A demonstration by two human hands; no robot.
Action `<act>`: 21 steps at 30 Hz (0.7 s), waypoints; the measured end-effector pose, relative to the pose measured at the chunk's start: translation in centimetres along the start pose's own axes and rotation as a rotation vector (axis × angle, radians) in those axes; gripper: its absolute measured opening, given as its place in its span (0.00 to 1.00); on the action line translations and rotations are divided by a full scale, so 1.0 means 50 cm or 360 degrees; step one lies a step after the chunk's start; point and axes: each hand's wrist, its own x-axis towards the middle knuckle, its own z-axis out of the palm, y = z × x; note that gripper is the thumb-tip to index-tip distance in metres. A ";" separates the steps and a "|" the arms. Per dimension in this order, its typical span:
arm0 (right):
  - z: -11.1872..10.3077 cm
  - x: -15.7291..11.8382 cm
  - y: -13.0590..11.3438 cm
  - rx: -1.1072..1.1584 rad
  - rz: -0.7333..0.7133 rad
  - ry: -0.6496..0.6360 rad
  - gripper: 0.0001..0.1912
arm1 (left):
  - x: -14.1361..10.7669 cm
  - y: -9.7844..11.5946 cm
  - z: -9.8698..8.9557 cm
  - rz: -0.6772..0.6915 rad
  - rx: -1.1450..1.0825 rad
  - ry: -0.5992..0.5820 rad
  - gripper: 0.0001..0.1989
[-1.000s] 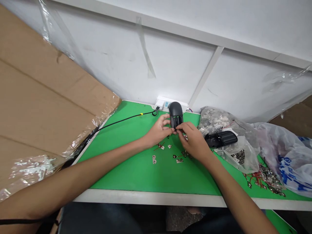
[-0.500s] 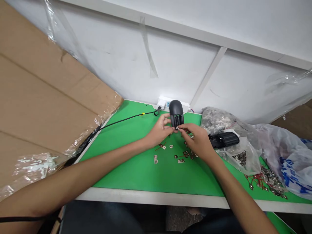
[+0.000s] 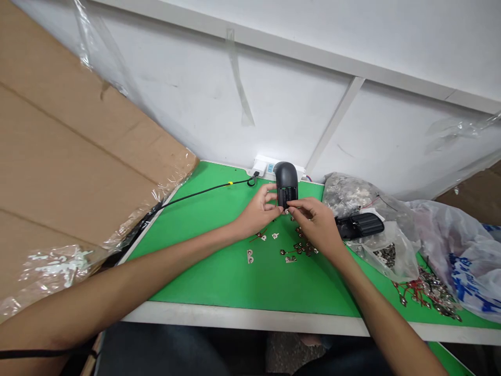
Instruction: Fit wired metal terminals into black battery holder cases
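Note:
A black plastic housing [image 3: 286,175] with an open battery compartment stands tilted up above the green tabletop. My left hand [image 3: 259,210] grips its left side and lower edge, with thumb and fingers closed on it. At the lower end of the compartment my right hand [image 3: 313,219] pinches a small metal battery contact [image 3: 287,211], its thumb and forefinger pressed together. Several loose contacts [image 3: 299,246] with red wires lie beneath the right hand. Two flat double contact plates, one on the left [image 3: 250,256] and one on the right [image 3: 291,259], rest nearer the front edge.
A second black housing [image 3: 362,225] lies on clear plastic bags [image 3: 399,250] at the right. Wired contacts [image 3: 428,292] are heaped near the front right. A white power strip [image 3: 266,164] with a black cable [image 3: 203,194] runs along the wall. Cardboard [image 3: 97,141] leans on the left.
The black housing has shifted slightly right and turned a little in my left hand. My right finger and thumb have stayed at its lower end, the forefinger now over the compartment.

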 end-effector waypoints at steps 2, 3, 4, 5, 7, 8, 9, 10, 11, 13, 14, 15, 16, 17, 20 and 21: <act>0.002 -0.001 -0.004 0.0084 0.0126 0.0031 0.11 | 0.000 0.001 0.000 0.0009 0.0020 -0.0003 0.33; 0.003 -0.001 -0.005 0.0127 0.0187 0.0038 0.11 | 0.000 0.001 0.001 0.0016 0.0034 -0.0005 0.33; 0.004 -0.001 -0.006 0.0170 0.0244 0.0042 0.11 | -0.001 0.002 0.001 0.0022 0.0046 -0.0008 0.33; 0.005 0.000 -0.006 0.0210 0.0297 0.0040 0.11 | -0.001 0.002 0.002 0.0024 0.0057 -0.0013 0.33; 0.005 0.001 -0.004 0.0286 0.0390 0.0032 0.13 | -0.003 0.003 0.002 0.0014 0.0077 -0.0032 0.33; 0.004 0.002 -0.002 0.0325 0.0432 0.0029 0.15 | -0.004 0.003 0.003 0.0008 0.0087 -0.0041 0.33; 0.003 0.003 0.000 0.0359 0.0468 0.0027 0.17 | -0.005 0.003 0.003 0.0005 0.0098 -0.0048 0.33; 0.002 0.004 0.003 0.0387 0.0499 0.0026 0.20 | -0.006 0.003 0.004 0.0003 0.0108 -0.0055 0.33; 0.002 0.004 0.005 0.0412 0.0526 0.0021 0.22 | -0.006 0.002 0.004 0.0006 0.0115 -0.0060 0.32; 0.001 0.005 0.009 0.0458 0.0570 0.0010 0.24 | -0.007 0.001 0.004 0.0019 0.0121 -0.0069 0.31; 0.001 0.006 0.011 0.0476 0.0582 0.0003 0.25 | -0.007 0.000 0.003 0.0024 0.0123 -0.0074 0.31; 0.001 0.006 0.012 0.0491 0.0586 -0.0003 0.26 | -0.007 -0.001 0.003 0.0028 0.0124 -0.0079 0.31; 0.002 0.006 0.014 0.0498 0.0585 -0.0003 0.26 | -0.007 -0.001 0.003 0.0031 0.0124 -0.0084 0.31; 0.003 0.006 0.015 0.0497 0.0579 -0.0002 0.26 | -0.007 -0.002 0.003 0.0032 0.0122 -0.0087 0.31; 0.004 0.005 0.018 0.0475 0.0557 0.0010 0.25 | -0.006 -0.002 0.003 0.0034 0.0112 -0.0095 0.30; 0.005 0.006 0.019 0.0463 0.0553 0.0013 0.25 | -0.006 -0.002 0.003 0.0033 0.0109 -0.0096 0.30</act>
